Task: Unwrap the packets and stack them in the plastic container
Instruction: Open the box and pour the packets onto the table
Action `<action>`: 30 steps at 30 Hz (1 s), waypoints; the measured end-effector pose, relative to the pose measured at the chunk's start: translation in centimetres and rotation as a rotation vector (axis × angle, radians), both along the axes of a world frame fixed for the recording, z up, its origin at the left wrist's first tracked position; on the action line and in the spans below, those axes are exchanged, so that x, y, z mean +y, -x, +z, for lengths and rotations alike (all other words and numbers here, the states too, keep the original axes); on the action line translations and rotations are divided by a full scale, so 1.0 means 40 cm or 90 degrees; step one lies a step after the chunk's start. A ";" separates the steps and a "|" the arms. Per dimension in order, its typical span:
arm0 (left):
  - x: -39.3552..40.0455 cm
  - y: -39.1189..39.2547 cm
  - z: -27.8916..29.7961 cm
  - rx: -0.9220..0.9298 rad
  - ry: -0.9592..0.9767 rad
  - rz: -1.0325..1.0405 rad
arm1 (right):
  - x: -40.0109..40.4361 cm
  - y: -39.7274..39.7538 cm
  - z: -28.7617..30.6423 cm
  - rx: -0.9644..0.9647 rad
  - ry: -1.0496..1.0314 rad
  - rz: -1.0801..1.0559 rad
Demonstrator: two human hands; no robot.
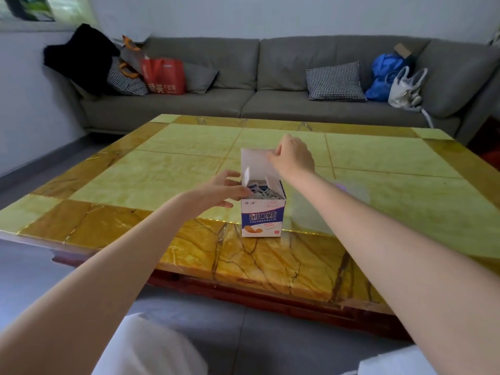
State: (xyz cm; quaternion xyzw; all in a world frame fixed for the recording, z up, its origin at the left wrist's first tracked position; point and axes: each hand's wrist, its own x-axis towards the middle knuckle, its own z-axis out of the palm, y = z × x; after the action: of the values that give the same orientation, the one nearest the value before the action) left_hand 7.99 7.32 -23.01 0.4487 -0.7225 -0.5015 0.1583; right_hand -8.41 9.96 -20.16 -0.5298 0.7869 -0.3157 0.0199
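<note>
**Bandage box open under your hands**

The white-and-blue bandage box [262, 213] stands upright near the tabletop's [130, 169] 6 o'clock edge, lid flap raised. Wrapped packets [266, 191] crowd it to the brim. Your left hand [220, 190], grip loose and wide, touches its 9 o'clock side. Your right hand [293, 155] pinches the flap at 12 o'clock.
</note>
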 end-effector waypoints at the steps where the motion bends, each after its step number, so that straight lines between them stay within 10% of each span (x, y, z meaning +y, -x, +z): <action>1: 0.001 -0.002 -0.002 0.018 0.004 0.020 | 0.001 0.001 0.005 -0.018 -0.003 0.034; 10: 0.042 0.002 0.004 -0.029 0.300 0.089 | 0.046 0.005 0.026 0.007 -0.185 0.176; 16: 0.004 0.011 0.054 -0.277 0.318 -0.086 | 0.076 0.031 0.013 0.405 -0.195 0.276; 30: 0.000 0.005 0.035 -0.221 0.180 -0.133 | 0.031 -0.015 0.077 0.331 -0.424 0.511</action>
State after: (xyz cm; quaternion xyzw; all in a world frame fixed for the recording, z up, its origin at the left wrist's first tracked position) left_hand 7.81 7.31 -21.63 0.4244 -0.8444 -0.3245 0.0404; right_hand -7.79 11.19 -17.08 -0.8118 0.5604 0.1219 0.1097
